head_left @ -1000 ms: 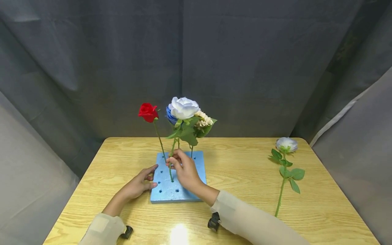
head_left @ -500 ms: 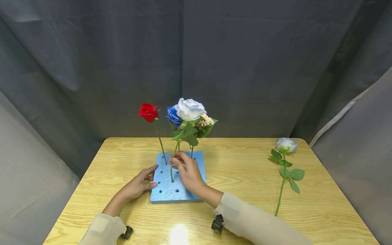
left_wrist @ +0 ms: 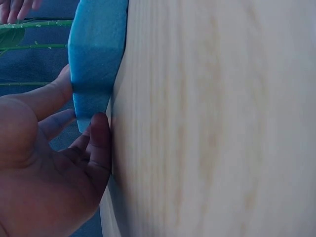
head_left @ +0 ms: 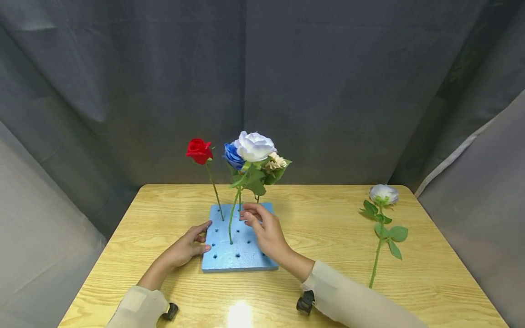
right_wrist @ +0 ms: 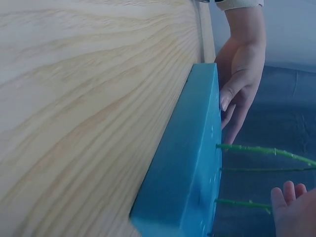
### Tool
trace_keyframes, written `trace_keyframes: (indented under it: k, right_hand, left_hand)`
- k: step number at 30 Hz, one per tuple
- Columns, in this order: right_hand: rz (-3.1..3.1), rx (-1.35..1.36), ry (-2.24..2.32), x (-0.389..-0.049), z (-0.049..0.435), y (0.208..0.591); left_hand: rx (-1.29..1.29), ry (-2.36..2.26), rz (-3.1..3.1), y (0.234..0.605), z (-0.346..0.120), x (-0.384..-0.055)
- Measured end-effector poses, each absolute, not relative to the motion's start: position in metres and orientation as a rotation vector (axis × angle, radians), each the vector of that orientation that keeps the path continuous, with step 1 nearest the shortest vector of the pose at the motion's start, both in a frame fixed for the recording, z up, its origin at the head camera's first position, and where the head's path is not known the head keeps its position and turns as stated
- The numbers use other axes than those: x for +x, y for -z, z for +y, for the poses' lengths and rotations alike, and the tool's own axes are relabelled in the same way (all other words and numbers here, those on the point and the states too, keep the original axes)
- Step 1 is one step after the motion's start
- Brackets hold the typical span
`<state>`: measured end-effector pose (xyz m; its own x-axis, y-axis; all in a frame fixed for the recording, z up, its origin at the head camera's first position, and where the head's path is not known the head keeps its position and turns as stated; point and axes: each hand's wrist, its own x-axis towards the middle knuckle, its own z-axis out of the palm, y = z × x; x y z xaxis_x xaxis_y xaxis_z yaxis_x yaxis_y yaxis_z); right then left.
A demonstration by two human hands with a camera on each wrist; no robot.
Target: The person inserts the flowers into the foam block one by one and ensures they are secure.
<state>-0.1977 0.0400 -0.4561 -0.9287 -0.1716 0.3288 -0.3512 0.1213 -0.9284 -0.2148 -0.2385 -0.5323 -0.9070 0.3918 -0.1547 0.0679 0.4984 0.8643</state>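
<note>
A white rose [head_left: 255,146] stands upright in the light-blue foam block [head_left: 225,262], its green stem [head_left: 234,214] in one of the holes. Just right of that stem is my right hand [head_left: 266,230], fingers loosely bent and holding nothing; its fingertips also show in the right wrist view. My left hand [head_left: 188,246] grips the block's left edge, with thumb and fingers against it in the left wrist view. Behind the white rose stand a blue rose [head_left: 234,157] and a cream flower [head_left: 276,161] with broad leaves. A red rose [head_left: 199,151] leans slightly left in the block.
Another white rose [head_left: 383,194] with a leafy stem lies on the right of the wooden table [head_left: 328,237]. Several holes show in the block's top. Grey curtains [head_left: 311,91] hang behind the table and at both sides.
My right hand has let go of the white rose's stem and moved to the right. The white flower head first shifted right, then stayed in place. The left hand has stayed on the block.
</note>
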Motion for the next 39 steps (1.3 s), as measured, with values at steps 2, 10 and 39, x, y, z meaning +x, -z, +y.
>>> trace_keyframes:
  k: [2,10,39]
  right_hand:
    - [-2.237,0.515,-1.930,-0.201,0.047,0.464]
    - [-2.240,0.549,-1.907,-0.197,0.075,0.478]
    - [-2.347,0.259,-1.831,-0.167,0.180,0.504]
  left_hand:
    - [0.376,-1.375,2.409,0.532,-0.238,-0.215]
    - [0.389,-1.369,2.407,0.531,-0.239,-0.214]
    - [0.375,-1.365,2.403,0.530,-0.238,-0.213]
